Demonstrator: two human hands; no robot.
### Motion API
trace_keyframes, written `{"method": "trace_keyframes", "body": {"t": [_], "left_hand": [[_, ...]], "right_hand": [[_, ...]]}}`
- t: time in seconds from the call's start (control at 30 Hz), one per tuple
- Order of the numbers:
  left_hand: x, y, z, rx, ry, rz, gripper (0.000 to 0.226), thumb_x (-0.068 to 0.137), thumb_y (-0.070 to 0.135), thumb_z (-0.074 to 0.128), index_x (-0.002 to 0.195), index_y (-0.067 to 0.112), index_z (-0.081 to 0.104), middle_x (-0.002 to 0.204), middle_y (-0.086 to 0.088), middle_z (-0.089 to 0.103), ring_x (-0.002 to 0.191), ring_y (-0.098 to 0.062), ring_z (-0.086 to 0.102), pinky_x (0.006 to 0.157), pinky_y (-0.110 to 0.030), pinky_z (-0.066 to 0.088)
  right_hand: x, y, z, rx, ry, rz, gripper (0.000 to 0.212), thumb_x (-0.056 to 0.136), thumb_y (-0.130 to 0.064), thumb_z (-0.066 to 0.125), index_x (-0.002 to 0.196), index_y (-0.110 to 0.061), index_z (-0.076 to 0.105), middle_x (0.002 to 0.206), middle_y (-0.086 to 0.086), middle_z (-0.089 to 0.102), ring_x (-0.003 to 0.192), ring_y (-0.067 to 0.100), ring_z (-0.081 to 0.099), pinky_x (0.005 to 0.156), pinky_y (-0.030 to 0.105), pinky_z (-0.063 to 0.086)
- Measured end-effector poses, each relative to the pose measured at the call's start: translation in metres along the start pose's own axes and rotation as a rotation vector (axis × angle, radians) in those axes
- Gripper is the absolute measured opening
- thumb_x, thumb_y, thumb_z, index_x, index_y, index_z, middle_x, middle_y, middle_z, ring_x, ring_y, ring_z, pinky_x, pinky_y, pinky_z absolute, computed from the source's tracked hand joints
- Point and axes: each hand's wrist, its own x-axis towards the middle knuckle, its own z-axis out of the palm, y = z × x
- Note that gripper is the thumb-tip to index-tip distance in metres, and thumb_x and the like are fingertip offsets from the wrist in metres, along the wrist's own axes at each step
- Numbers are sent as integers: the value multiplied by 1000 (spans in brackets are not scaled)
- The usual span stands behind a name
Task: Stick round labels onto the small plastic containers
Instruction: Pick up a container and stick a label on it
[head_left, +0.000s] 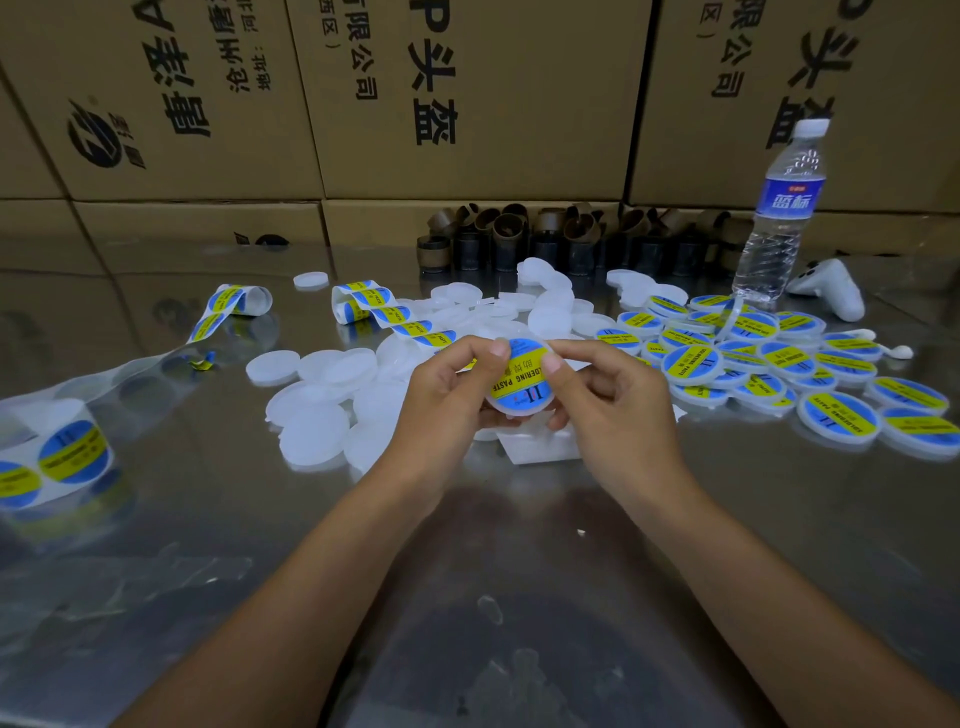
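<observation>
Now: my forearms reach out over the steel table (218, 519). My left hand (441, 395) and right hand (618, 405) hold one container (519, 410) between them, just above the table. The fingers are curled round its rim and both thumbs press on the round label (523, 375) on its top face.

Step in hand, as I judge it: smoothing the label down. To do it well, I should work the thumbs from the centre out to the edge so no bubble or lifted rim is left, and keep the label centred.

Not visible: my fingertips under the container, and the label edges beneath my thumbs, so I cannot tell if those are stuck.

Beyond the hands:
- blank containers (322, 400) lie to the left;
- finished containers (779, 358) lie to the right;
- the label strip (387, 312) trails behind.

The label roll (67, 452) at far left is cut off by the frame. The dark tubes (545, 234) at the back are too dim to identify.
</observation>
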Motion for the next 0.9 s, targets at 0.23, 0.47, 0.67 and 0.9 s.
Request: {"method": "trace_keyframes", "body": {"t": [0.23, 0.47, 0.67, 0.9], "left_hand": [[-3, -1, 2, 6, -79, -8, 31, 81, 5, 68, 110, 2, 60, 88, -5, 73, 71, -14, 66, 69, -25, 56], [-2, 0, 1, 4, -16, -2, 29, 84, -2, 64, 113, 1, 60, 83, -3, 72, 65, -10, 66, 64, -19, 53], [-1, 1, 0, 32, 10, -39, 18, 87, 4, 62, 105, 9, 63, 77, -2, 72, 64, -13, 66, 68, -23, 56], [6, 9, -13, 8, 281, -14, 12, 94, 9, 54, 95, 15, 65, 64, 9, 68, 54, -6, 58, 54, -18, 50]], "right_hand": [[2, 2, 0, 17, 105, 36, 17, 88, -17, 62, 79, -32, 63, 49, -7, 61, 42, 3, 55, 51, 13, 44], [1, 1, 1, 44, 48, 53, 14, 83, -16, 69, 85, -29, 62, 55, -5, 62, 48, 8, 59, 54, 15, 45], [6, 2, -4, 33, 71, 80, 15, 84, -14, 68, 86, -28, 62, 54, -10, 63, 46, 4, 58, 52, 12, 44], [30, 22, -41, -44, 544, 165, 12, 92, -18, 57, 96, -27, 64, 69, -8, 56, 60, 4, 52, 64, 21, 44]]}}
